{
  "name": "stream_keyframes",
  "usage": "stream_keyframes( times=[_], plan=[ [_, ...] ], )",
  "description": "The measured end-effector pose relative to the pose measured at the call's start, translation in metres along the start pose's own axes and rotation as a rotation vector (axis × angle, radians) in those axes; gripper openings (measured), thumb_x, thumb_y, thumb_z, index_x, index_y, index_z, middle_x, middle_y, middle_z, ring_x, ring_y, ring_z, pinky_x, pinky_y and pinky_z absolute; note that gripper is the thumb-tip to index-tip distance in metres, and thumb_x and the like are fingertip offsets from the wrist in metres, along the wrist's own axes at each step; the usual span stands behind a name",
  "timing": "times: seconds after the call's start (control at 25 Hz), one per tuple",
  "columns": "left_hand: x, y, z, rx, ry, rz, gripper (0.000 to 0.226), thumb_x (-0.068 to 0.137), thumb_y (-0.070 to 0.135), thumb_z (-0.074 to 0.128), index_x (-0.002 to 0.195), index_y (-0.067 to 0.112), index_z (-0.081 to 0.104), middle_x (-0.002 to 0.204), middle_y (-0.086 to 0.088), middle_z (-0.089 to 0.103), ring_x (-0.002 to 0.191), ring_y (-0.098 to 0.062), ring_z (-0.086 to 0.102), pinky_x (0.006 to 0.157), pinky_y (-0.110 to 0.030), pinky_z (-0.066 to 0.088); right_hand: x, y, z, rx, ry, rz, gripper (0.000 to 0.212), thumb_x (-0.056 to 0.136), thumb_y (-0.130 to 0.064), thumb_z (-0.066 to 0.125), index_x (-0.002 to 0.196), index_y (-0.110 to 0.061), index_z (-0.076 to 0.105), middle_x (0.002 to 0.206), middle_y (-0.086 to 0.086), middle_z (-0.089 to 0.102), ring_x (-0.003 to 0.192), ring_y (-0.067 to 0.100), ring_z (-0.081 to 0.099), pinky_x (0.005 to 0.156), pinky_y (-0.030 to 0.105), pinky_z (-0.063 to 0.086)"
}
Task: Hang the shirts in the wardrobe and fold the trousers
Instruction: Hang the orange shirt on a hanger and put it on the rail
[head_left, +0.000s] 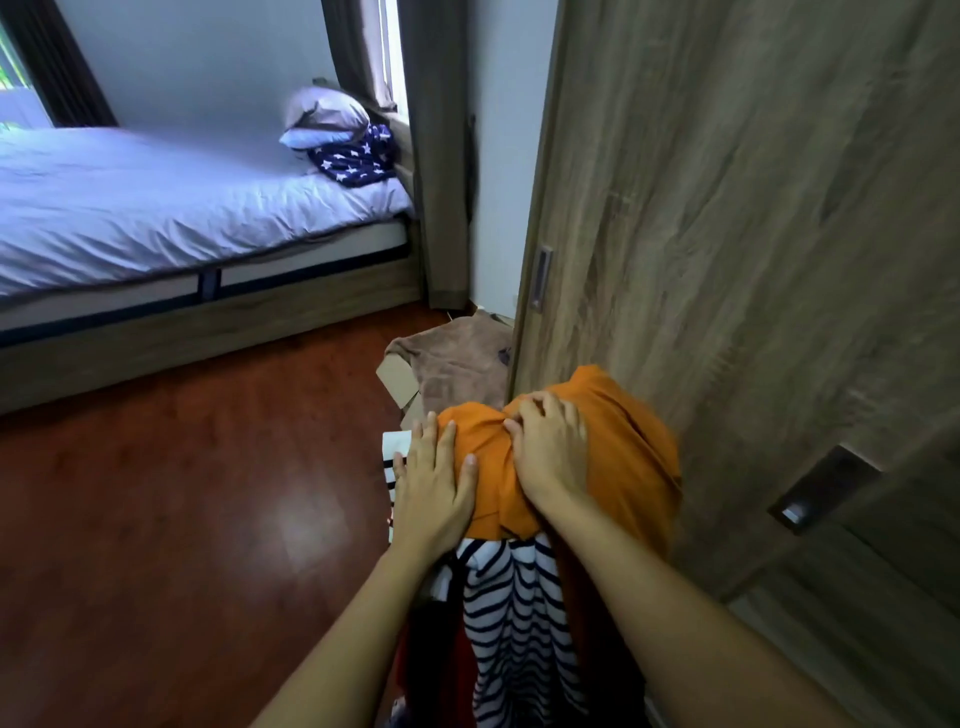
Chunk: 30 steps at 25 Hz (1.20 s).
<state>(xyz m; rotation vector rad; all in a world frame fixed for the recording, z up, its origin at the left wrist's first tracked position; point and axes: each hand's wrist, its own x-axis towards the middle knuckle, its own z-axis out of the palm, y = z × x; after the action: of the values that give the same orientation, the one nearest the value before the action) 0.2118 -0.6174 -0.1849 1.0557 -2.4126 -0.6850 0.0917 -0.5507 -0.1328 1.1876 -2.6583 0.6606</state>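
Item: orange garment (634, 467), top of pile against wardrobe door (727, 208). Your left hand (431, 488) presses it flat; your right hand (550, 452) bunches its cloth. Striped shirt (514, 613) beneath, unhung. Progress: likely early.

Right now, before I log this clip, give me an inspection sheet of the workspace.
Surface: wood floor, glossy.
Job's things: orange garment atop a striped shirt; wardrobe door beside them.
Clutter: brown cloth over a cardboard box.
Hands: left hand flat on the orange garment; right hand grips it.
Cables: nothing seen.
Surroundings: bed, pillow, star cloth, curtain.
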Motion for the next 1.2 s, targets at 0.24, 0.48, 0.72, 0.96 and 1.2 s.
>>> stream_keyframes(
  times=[0.24, 0.48, 0.72, 0.96, 1.2],
  plan=[
    [-0.002, 0.001, -0.002, -0.187, 0.045, -0.030, 0.081, 0.083, 0.068, 0.005, 0.151, 0.023, 0.006, 0.159, 0.001, 0.002, 0.143, -0.006, -0.008, 0.117, -0.038, -0.005, 0.003, 0.008, -0.054, 0.737, 0.390, 0.589, 0.025, 0.102, -0.017, 0.030, 0.114, -0.002, 0.045, 0.074, -0.005, 0.043, 0.066, 0.013, 0.050, 0.051, 0.011, 0.033],
    [-0.004, 0.000, 0.002, -0.011, 0.045, 0.002, 0.089, 0.083, 0.067, 0.002, 0.150, 0.009, 0.008, 0.159, -0.007, 0.005, 0.146, -0.017, -0.005, 0.118, -0.040, 0.001, 0.009, 0.065, -0.147, 0.836, 0.682, 0.334, 0.008, 0.100, -0.010, 0.032, 0.098, -0.013, 0.039, 0.075, -0.010, 0.045, 0.063, -0.011, 0.050, 0.063, 0.011, 0.039],
    [-0.008, 0.057, -0.002, 0.011, 0.068, 0.023, 0.091, 0.082, 0.067, 0.002, 0.150, 0.006, 0.004, 0.159, -0.013, 0.003, 0.146, -0.025, -0.001, 0.118, -0.043, 0.002, -0.006, 0.111, -0.272, 0.662, 0.757, 0.151, 0.023, 0.099, -0.015, 0.033, 0.080, -0.025, 0.038, 0.068, -0.011, 0.037, 0.053, -0.013, 0.044, 0.056, 0.008, 0.032],
    [-0.047, 0.229, 0.005, -0.566, -0.233, 0.488, 0.094, 0.083, 0.068, 0.042, 0.150, 0.019, -0.002, 0.158, 0.006, -0.012, 0.140, 0.000, -0.008, 0.110, -0.018, -0.001, -0.039, 0.131, -0.353, 0.704, 0.836, 0.131, 0.020, 0.099, -0.014, 0.037, 0.081, -0.023, 0.040, 0.070, -0.009, 0.042, 0.051, -0.014, 0.045, 0.056, 0.005, 0.034],
    [-0.080, 0.348, 0.028, -0.609, -0.535, 0.764, 0.071, 0.081, 0.047, 0.062, 0.142, 0.025, 0.033, 0.156, -0.002, 0.014, 0.142, -0.015, 0.014, 0.113, -0.037, 0.017, -0.107, 0.173, -0.416, 0.714, 0.767, 0.142, 0.017, 0.101, -0.021, 0.036, 0.086, -0.022, 0.044, 0.069, -0.007, 0.044, 0.048, -0.008, 0.045, 0.054, 0.011, 0.040]
  ],
)
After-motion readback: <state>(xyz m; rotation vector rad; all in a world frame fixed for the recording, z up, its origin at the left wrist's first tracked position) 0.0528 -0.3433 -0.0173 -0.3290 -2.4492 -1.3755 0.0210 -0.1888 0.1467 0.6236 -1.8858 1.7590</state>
